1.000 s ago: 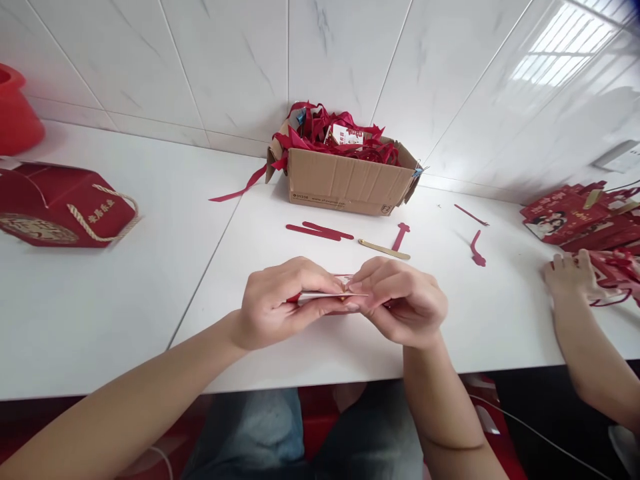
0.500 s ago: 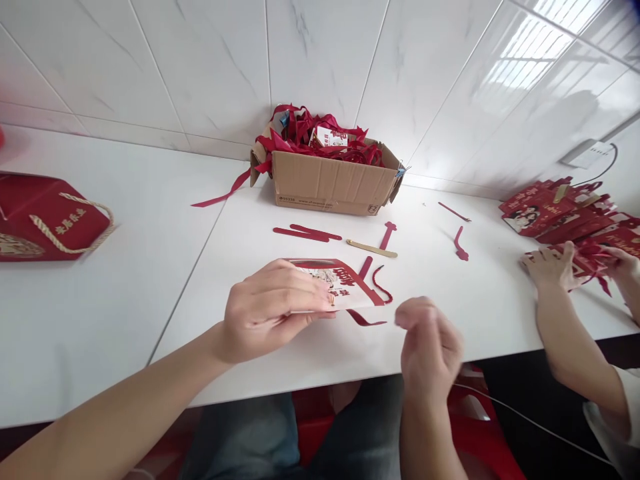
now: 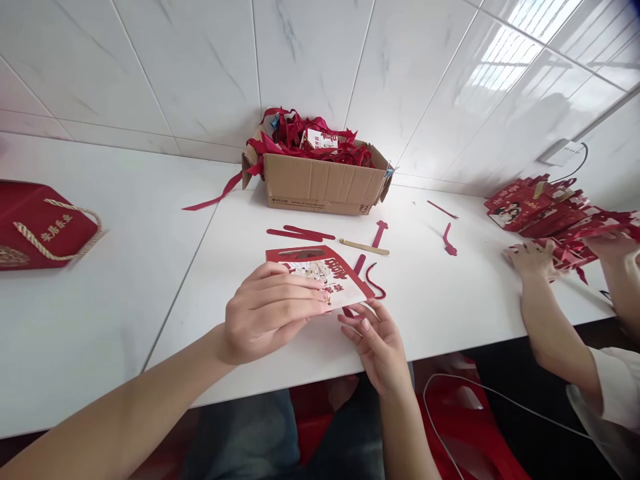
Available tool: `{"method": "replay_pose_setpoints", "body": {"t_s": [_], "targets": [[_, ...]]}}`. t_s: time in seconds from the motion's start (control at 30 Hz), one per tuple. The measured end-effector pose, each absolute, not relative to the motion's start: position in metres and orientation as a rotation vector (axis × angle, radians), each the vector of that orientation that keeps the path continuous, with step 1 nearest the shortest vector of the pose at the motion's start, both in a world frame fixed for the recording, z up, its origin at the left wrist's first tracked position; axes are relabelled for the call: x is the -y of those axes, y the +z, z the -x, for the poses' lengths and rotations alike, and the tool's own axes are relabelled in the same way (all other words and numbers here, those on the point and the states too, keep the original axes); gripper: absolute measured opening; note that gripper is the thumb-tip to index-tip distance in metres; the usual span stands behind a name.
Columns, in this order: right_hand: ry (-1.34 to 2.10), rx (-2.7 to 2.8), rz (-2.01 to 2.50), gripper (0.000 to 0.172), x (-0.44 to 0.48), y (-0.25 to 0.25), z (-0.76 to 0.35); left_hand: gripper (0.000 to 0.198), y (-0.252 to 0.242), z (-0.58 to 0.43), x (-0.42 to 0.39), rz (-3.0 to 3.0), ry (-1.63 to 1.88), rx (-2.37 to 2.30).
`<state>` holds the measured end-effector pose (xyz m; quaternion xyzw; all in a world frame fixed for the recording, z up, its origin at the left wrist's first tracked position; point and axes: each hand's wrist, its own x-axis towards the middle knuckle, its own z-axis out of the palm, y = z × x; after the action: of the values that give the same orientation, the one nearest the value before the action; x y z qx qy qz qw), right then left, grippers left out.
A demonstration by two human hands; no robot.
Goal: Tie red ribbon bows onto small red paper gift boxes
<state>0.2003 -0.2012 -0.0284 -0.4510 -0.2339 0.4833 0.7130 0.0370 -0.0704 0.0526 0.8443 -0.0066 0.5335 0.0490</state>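
Observation:
My left hand (image 3: pixel 267 312) pinches a flat red and white printed card (image 3: pixel 320 272) by its near edge, just above the white table (image 3: pixel 100 320). My right hand (image 3: pixel 377 343) is below the card's right corner, palm up, fingers apart and reaching under the card's edge by a curled red paper strip (image 3: pixel 375 283). Nothing is in the right hand.
A cardboard box (image 3: pixel 320 183) of red paper scraps stands at the back. Red strips (image 3: pixel 300 233) and a tan stick (image 3: pixel 364 247) lie before it. A red gift box with rope handle (image 3: pixel 43 230) is at left. Another person's hands (image 3: pixel 535 260) work a pile of red cards (image 3: pixel 545 210) at right.
My hands have come apart: the right let go of the card, dropped low, then rose again, open, under its corner. The left laid the card flatter, face up. The view shifted right.

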Motion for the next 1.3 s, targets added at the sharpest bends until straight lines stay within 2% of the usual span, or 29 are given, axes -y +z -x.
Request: {"method": "replay_pose_setpoints", "body": {"t_s": [0.1, 0.17, 0.57, 0.83, 1.0, 1.1, 1.2, 1.3], "targets": [[0.989, 0.541, 0.901, 0.017, 0.201, -0.034, -0.206, 0.020, 0.052, -0.038, 0.069, -2.554, 1.635, -0.002], [0.871, 0.566, 0.864, 0.014, 0.202, -0.030, -0.210, 0.021, 0.051, -0.040, 0.069, -2.525, 1.646, -0.009], [0.284, 0.956, 0.812, 0.026, 0.209, 0.022, -0.214, 0.020, 0.045, -0.046, 0.073, -2.186, 1.634, -0.076], [0.192, 1.054, 0.699, 0.034, 0.196, 0.053, -0.207, 0.019, 0.048, -0.045, 0.077, -2.256, 1.598, -0.056], [-0.039, 1.180, 0.719, 0.023, 0.182, 0.065, -0.209, 0.020, 0.045, -0.047, 0.080, -2.300, 1.571, 0.014], [-0.059, 1.257, 0.760, 0.016, 0.178, 0.064, -0.216, 0.018, 0.045, -0.046, 0.080, -2.331, 1.566, 0.020], [-0.017, 1.311, 0.872, 0.026, 0.177, 0.060, -0.222, 0.016, 0.047, -0.045, 0.080, -2.370, 1.546, 0.029], [-0.136, 1.388, 1.003, 0.039, 0.176, 0.056, -0.223, 0.015, 0.047, -0.045, 0.081, -2.391, 1.532, 0.032]]}}
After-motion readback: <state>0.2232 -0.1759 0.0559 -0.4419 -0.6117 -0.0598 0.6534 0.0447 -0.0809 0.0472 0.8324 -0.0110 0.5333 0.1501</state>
